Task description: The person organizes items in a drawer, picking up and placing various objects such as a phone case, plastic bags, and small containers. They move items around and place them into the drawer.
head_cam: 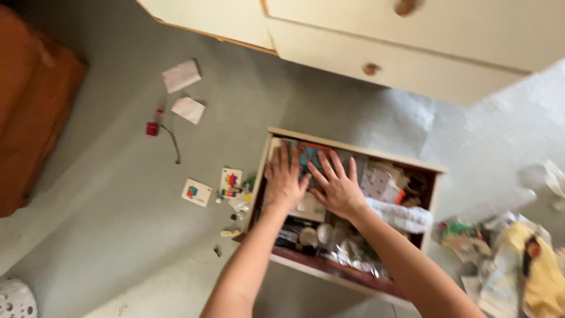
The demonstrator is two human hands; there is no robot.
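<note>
On the grey floor, inside the open wooden drawer [344,272] whose long axis runs left to right, a flat teal-and-orange card [310,156] is pressed under the left hand [284,179] and right hand [338,187], palms down, fingers splayed flat, nothing gripped.

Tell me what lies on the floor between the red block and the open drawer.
In the head view, between the red block and the drawer: a dark cord and two small colourful cards.
</note>
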